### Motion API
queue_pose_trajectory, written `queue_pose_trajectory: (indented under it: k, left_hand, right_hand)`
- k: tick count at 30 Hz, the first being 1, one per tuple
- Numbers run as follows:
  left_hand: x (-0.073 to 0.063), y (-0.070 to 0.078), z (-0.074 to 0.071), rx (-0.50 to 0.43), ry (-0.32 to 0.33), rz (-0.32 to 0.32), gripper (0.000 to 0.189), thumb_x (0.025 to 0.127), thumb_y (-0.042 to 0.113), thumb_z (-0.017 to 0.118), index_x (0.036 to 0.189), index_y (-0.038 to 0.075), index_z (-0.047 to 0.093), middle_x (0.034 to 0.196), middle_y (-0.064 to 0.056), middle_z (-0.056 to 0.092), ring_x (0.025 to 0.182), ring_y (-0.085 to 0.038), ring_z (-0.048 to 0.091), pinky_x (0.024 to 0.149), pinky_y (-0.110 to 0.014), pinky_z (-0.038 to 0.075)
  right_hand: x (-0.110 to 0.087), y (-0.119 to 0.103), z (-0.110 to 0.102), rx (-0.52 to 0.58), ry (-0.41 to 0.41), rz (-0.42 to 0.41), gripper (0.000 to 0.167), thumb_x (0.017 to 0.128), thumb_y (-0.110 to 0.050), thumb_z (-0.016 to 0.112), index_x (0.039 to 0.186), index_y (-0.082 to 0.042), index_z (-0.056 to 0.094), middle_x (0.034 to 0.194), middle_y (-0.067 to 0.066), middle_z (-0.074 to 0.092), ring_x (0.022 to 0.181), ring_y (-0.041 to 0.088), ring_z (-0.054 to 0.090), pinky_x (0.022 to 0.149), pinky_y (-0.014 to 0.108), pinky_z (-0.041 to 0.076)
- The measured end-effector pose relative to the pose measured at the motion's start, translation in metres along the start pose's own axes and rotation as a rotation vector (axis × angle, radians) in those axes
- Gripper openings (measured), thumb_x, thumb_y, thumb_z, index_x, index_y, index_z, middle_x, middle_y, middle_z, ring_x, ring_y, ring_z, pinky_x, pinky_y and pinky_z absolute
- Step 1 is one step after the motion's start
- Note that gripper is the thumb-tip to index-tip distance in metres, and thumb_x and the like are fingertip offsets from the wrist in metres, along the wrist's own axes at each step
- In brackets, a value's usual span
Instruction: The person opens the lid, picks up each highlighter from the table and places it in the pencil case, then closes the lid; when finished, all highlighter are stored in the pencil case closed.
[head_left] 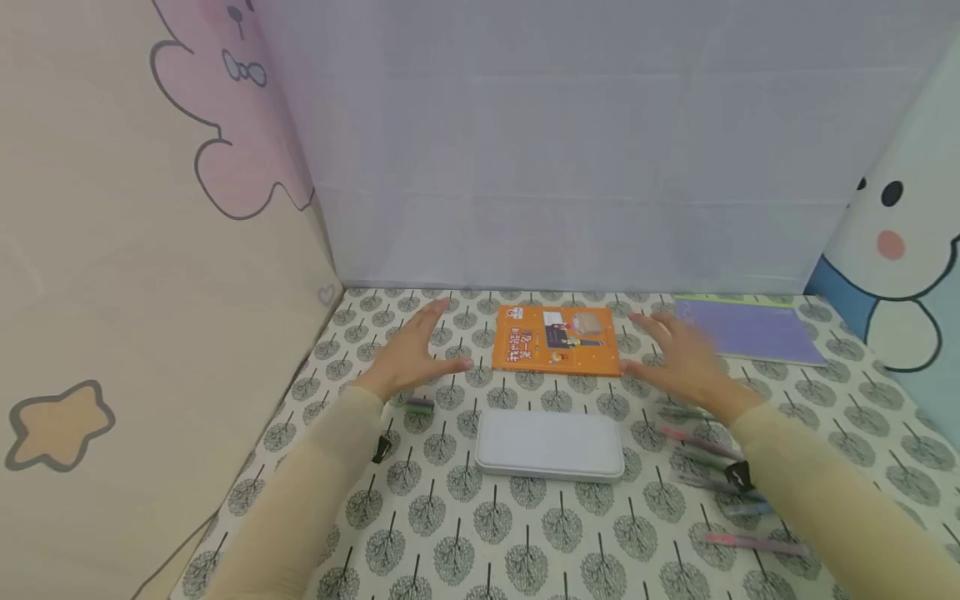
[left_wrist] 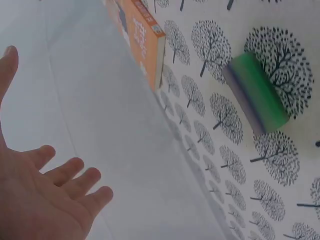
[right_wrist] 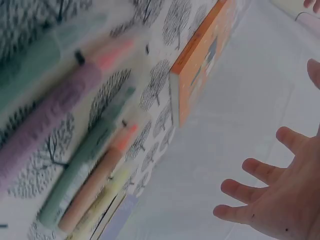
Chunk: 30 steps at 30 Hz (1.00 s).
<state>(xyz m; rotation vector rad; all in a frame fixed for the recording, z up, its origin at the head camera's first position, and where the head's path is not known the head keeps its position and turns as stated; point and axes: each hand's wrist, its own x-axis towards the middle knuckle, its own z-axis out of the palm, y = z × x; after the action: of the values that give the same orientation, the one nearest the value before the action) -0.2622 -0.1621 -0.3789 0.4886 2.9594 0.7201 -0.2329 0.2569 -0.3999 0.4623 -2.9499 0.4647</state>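
Near the far edge of the table we see the book, long axis along that edge (title leftward); left hand and right hand flank it, fingers spread apart.

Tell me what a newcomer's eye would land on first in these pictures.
Probably the bright orange book, lying toward the back of the tree-print cloth, with the left hand and right hand spread on either side of it in the head view. Next might come the white rectangular case, nearer the camera than the book, and the coloured pens to its right.
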Motion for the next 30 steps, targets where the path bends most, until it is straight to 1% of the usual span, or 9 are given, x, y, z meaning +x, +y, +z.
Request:
queue_pose_trajectory:
  k: [1, 4, 6, 10, 13, 16, 21, 26, 30]
  left_hand:
    - [-0.003, 0.002, 0.001, -0.060, 0.004, 0.010, 0.109, 0.071, 0.072, 0.067, 0.152, 0.045, 0.000, 0.164, 0.000, 0.009, 0.148, -0.032, 0.017, 0.115, -0.063, 0.021]
    - [-0.012, 0.009, 0.006, -0.207, 0.004, 0.031, 0.112, 0.064, 0.067, 0.077, 0.149, 0.053, 0.005, 0.162, 0.003, 0.016, 0.147, -0.031, 0.022, 0.113, -0.065, 0.024]
    - [-0.019, 0.014, 0.009, -0.296, -0.009, 0.041, 0.113, 0.060, 0.063, 0.081, 0.147, 0.055, 0.010, 0.161, 0.006, 0.021, 0.145, -0.029, 0.027, 0.112, -0.065, 0.027]
    - [-0.030, 0.022, 0.017, -0.420, -0.043, 0.094, 0.114, 0.058, 0.053, 0.087, 0.149, 0.048, 0.018, 0.156, 0.010, 0.031, 0.142, -0.025, 0.033, 0.114, -0.056, 0.031]
    - [-0.035, 0.026, 0.026, -0.480, -0.075, 0.142, 0.114, 0.058, 0.045, 0.089, 0.151, 0.041, 0.022, 0.153, 0.009, 0.035, 0.141, -0.023, 0.035, 0.116, -0.049, 0.030]
    - [-0.040, 0.028, 0.037, -0.495, -0.112, 0.174, 0.114, 0.057, 0.041, 0.090, 0.150, 0.039, 0.024, 0.152, 0.008, 0.038, 0.140, -0.019, 0.036, 0.117, -0.043, 0.030]
    - [-0.047, 0.029, 0.059, -0.456, -0.199, 0.212, 0.115, 0.056, 0.043, 0.091, 0.150, 0.036, 0.026, 0.153, 0.003, 0.038, 0.139, -0.017, 0.037, 0.118, -0.041, 0.031]
    - [-0.050, 0.025, 0.080, -0.365, -0.249, 0.201, 0.117, 0.053, 0.048, 0.091, 0.150, 0.038, 0.027, 0.154, 0.011, 0.036, 0.140, -0.014, 0.036, 0.117, -0.044, 0.030]
    - [-0.050, 0.024, 0.087, -0.344, -0.270, 0.187, 0.118, 0.051, 0.046, 0.092, 0.149, 0.040, 0.027, 0.152, 0.013, 0.036, 0.138, -0.015, 0.038, 0.116, -0.045, 0.031]
  right_hand:
    - [-0.003, -0.004, 0.000, 0.030, 0.003, -0.008, 0.085, 0.087, -0.057, 0.062, 0.154, -0.020, 0.025, 0.152, 0.027, 0.029, 0.132, 0.055, 0.032, 0.102, 0.078, 0.023]
    - [-0.011, -0.016, 0.000, 0.158, -0.011, -0.020, 0.086, 0.085, -0.052, 0.067, 0.153, -0.022, 0.026, 0.153, 0.024, 0.028, 0.132, 0.053, 0.031, 0.100, 0.078, 0.025]
    - [-0.018, -0.024, 0.000, 0.241, -0.040, -0.013, 0.088, 0.083, -0.052, 0.069, 0.154, -0.027, 0.024, 0.156, 0.022, 0.023, 0.136, 0.052, 0.027, 0.101, 0.077, 0.024]
    - [-0.030, -0.039, 0.003, 0.381, -0.098, -0.008, 0.091, 0.079, -0.050, 0.074, 0.153, -0.034, 0.024, 0.159, 0.016, 0.019, 0.142, 0.047, 0.021, 0.103, 0.077, 0.023]
    - [-0.038, -0.048, 0.008, 0.459, -0.118, -0.032, 0.092, 0.075, -0.049, 0.078, 0.151, -0.034, 0.028, 0.159, 0.012, 0.022, 0.142, 0.044, 0.023, 0.103, 0.076, 0.024]
    - [-0.043, -0.056, 0.016, 0.481, -0.130, -0.084, 0.093, 0.071, -0.049, 0.081, 0.149, -0.032, 0.033, 0.156, 0.010, 0.029, 0.139, 0.041, 0.029, 0.103, 0.074, 0.029]
    - [-0.047, -0.064, 0.035, 0.396, -0.149, -0.169, 0.092, 0.064, -0.057, 0.082, 0.143, -0.034, 0.040, 0.147, 0.005, 0.040, 0.133, 0.035, 0.039, 0.103, 0.068, 0.037]
    - [-0.048, -0.065, 0.051, 0.327, -0.134, -0.266, 0.089, 0.062, -0.058, 0.082, 0.139, -0.032, 0.045, 0.142, 0.009, 0.046, 0.128, 0.037, 0.045, 0.101, 0.066, 0.039]
    - [-0.049, -0.065, 0.057, 0.296, -0.148, -0.269, 0.090, 0.059, -0.055, 0.085, 0.138, -0.034, 0.046, 0.140, 0.009, 0.047, 0.125, 0.036, 0.046, 0.099, 0.065, 0.041]
